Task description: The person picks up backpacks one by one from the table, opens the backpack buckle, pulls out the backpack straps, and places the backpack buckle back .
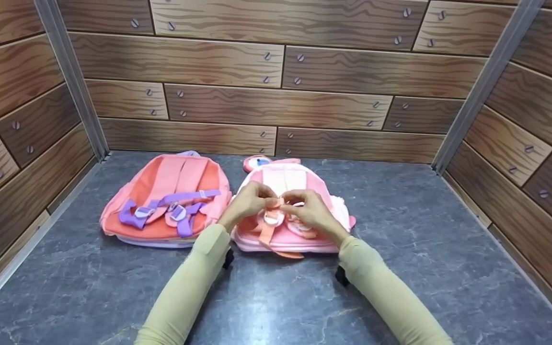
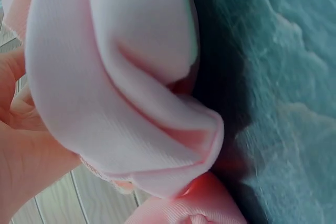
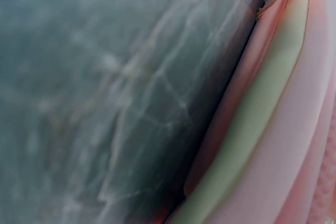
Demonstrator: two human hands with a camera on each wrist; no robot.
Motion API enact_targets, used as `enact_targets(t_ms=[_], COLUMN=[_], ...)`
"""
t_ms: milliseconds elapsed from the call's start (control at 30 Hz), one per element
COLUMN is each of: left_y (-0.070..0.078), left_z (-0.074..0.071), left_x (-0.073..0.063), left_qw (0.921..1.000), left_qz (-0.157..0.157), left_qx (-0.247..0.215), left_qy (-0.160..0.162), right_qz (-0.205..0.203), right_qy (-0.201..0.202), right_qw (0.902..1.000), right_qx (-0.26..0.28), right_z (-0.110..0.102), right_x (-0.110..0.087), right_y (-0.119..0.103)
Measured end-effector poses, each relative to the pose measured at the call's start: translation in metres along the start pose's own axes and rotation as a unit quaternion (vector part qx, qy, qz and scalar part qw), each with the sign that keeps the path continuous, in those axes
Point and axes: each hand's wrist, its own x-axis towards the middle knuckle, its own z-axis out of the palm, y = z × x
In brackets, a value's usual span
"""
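Observation:
A light pink backpack [image 1: 321,190] lies in the middle of the table with its shoulder straps facing up. Over it, my left hand [image 1: 250,201] and right hand [image 1: 310,208] meet, and both pinch an orange strap [image 1: 267,233] just above its white buckle [image 1: 272,219]. The strap's loose end hangs past the backpack's near edge. In the left wrist view, pale pink fabric [image 2: 73,87] fills the middle, with my left hand's fingers at the left edge. The right wrist view shows only the backpack's side [image 3: 278,145] and the table; my right hand is out of it.
Close on the left lies a coral backpack [image 1: 163,167] with purple straps [image 1: 134,218], straps up. A plush piece with an eye [image 1: 258,163] sticks out behind the pink backpack. Wood-patterned walls [image 1: 276,62] enclose the dark marbled table [image 1: 415,230] at the back and sides.

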Motion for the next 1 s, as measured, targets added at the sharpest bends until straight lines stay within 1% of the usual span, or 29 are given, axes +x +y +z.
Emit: enact_targets(t_ms=[133,267,400,500,733,900,1000], left_y=[0.0008,0.0010,0.0000,-0.0006,-0.0010,-0.0027,-0.0043], left_z=[0.0013,0.0037,0.0049,0.0048,0.0035,-0.0011,-0.0027], left_x=[0.0006,0.0013,0.0007,0.0000,-0.0005,-0.0015,-0.0020], left_qw=[0.9997,0.9995,0.9990,0.9990,0.9996,0.9994,0.9994], left_qz=[-0.007,-0.010,-0.023,-0.026,-0.013,0.002,0.010], left_qx=[-0.008,-0.001,-0.010,-0.012,-0.011,0.011,0.009], left_qy=[0.020,0.031,0.036,0.036,0.022,0.031,0.032], right_qz=[0.012,0.025,0.035,0.038,0.047,0.058,0.057], right_qy=[0.013,0.023,0.021,0.018,0.010,0.003,0.001], right_qw=[0.9996,0.9980,0.9972,0.9971,0.9970,0.9956,0.9951], right_qx=[0.023,0.053,0.064,0.063,0.060,0.073,0.080], right_z=[0.0024,0.0043,0.0055,0.0059,0.0045,0.0031,0.0034], right_x=[0.0011,0.0005,0.0000,0.0001,-0.0016,-0.0019,-0.0016], right_y=[-0.0004,-0.0013,-0.0022,-0.0026,-0.0011,-0.0007,0.0000])
